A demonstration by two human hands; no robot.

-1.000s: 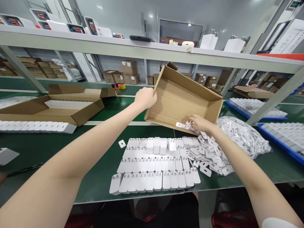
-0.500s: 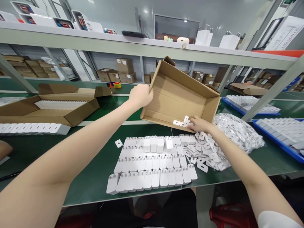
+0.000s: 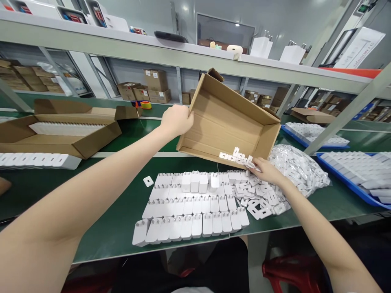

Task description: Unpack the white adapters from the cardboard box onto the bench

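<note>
My left hand (image 3: 174,121) grips the left wall of an open cardboard box (image 3: 227,122) and holds it tilted up off the green table. A few white charger plugs (image 3: 236,157) lie at the box's low front edge. My right hand (image 3: 266,170) is at that edge, fingers curled on the plugs there. Below it lies a loose heap of white plugs (image 3: 259,197). Left of the heap, rows of white chargers (image 3: 192,209) are laid side by side. One small white piece (image 3: 148,181) lies apart.
A clear bag of white parts (image 3: 297,167) lies to the right. Blue trays with white parts (image 3: 357,173) stand at far right. An open carton with white chargers (image 3: 65,132) sits at left, a row of chargers (image 3: 38,160) before it. Metal shelf posts (image 3: 345,112) cross overhead.
My right hand has drawn back from inside the box to its front edge, pulling plugs toward the heap. The box stays tilted in my left hand.
</note>
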